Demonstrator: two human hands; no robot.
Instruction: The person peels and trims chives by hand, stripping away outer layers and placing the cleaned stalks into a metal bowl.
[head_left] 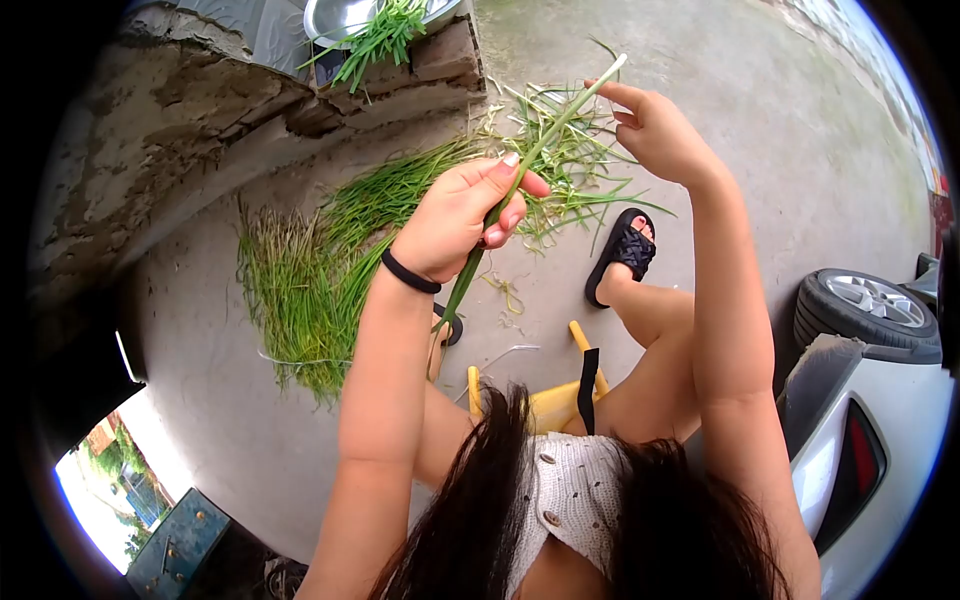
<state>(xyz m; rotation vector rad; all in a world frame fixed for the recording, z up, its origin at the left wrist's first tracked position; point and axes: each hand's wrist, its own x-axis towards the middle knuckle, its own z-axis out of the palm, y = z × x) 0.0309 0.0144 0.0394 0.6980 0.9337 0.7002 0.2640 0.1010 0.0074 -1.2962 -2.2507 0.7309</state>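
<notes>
A slim bunch of long green chives [545,140] slants up across the view, its white ends at the top right. My left hand [465,215], with a black band at the wrist, is closed around its green part. Close beside the white ends is my right hand [660,130], index finger stretched out and the other fingers partly curled. Nothing shows in that hand; whether the fingertip touches the stalks I cannot tell. Below on the ground lie a wide pile of chives [310,270] and, under the held bunch, scattered pale trimmings [570,165].
A metal basin [330,22] with green chives [385,35] over its rim stands on a crumbling masonry ledge [430,75]. A yellow stool [555,408] is under me, my sandalled foot [622,255] ahead. A car wheel [868,305] and a silver car part [850,460] are at the right.
</notes>
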